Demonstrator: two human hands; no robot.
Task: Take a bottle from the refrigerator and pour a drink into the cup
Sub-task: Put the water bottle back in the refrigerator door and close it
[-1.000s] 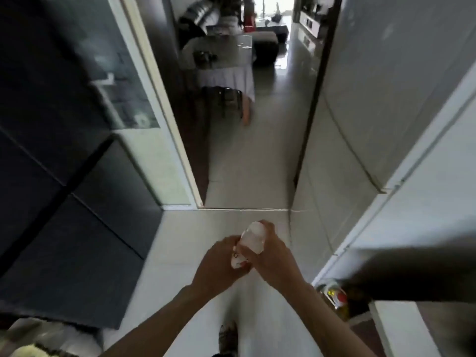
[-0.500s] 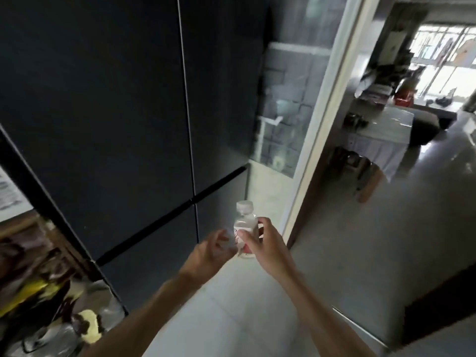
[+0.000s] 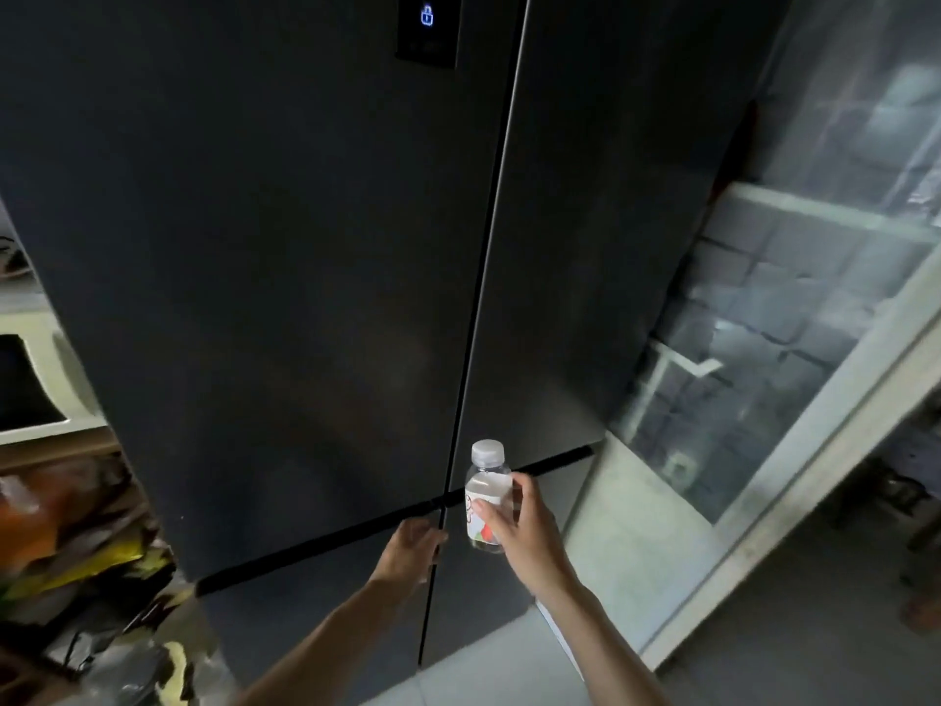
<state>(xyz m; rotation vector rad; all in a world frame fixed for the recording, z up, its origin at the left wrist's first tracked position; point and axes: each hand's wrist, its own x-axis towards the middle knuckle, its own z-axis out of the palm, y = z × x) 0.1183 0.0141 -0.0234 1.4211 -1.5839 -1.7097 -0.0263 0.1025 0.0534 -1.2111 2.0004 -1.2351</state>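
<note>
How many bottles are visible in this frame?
1. The bottle is held upright by the right hand, in front of the closed refrigerator. Others could be hidden inside or in the blurred clutter at lower left.

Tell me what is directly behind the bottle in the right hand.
Behind the bottle, held by the right hand, is the dark refrigerator, its doors closed. What the refrigerator holds cannot be seen. The left hand touches its door seam.
</note>
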